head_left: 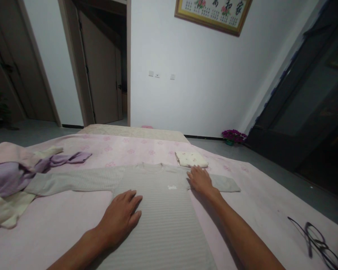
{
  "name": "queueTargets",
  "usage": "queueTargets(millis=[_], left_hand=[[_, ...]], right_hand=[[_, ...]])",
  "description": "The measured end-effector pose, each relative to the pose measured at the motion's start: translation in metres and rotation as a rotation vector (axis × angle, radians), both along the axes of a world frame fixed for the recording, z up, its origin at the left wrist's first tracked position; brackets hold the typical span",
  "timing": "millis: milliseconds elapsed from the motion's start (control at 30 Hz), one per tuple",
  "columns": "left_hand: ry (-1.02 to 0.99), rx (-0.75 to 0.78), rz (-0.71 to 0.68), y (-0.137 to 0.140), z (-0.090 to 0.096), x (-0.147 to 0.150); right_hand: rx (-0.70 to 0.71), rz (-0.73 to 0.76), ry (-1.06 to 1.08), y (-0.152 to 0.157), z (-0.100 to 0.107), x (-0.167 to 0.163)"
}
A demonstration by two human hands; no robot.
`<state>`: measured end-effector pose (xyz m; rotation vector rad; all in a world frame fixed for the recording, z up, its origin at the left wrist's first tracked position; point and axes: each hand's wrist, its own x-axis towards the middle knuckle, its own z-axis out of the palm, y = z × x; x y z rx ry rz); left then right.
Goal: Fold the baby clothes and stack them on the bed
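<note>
A pale grey striped long-sleeved shirt [160, 210] lies spread flat on the pink bedding, collar away from me and sleeves stretched to both sides. My left hand [122, 212] rests on the left side of its body, fingers extended and a little apart. Where the right sleeve joins the shoulder, my right hand [199, 179] lies flat on the fabric with fingers stretched forward. Neither hand grips the cloth. Just beyond my right hand is a folded cream cloth [190, 159] with small prints. The left cuff of the shirt reaches a heap of clothes.
The heap of pink, purple and cream clothes [8, 176] lies at the left. Black-framed glasses [317, 240] sit on the bedding [259, 210] at the lower right. Beyond the bed are a white wall [186, 105], a door [101, 67] and purple flowers [233, 135] on the floor.
</note>
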<state>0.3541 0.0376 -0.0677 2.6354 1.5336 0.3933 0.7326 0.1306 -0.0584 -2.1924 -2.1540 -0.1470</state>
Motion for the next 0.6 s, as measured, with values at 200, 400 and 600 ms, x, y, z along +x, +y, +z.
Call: queueTargets(millis=[200,400,600], left_hand=[[-0.011,0.098,0.059,0.061,0.010,0.007],[0.074,0.013,0.212,0.105,-0.014,-0.035],[0.085,-0.010,0.181,0.105,-0.025,-0.098]], right_hand=[[-0.075,0.312,0.069,0.015,-0.003,-0.098],[-0.114,0.199,0.129,0.031,-0.026,-0.113],[-0.100,0.194,0.113,0.031,-0.030,-0.111]])
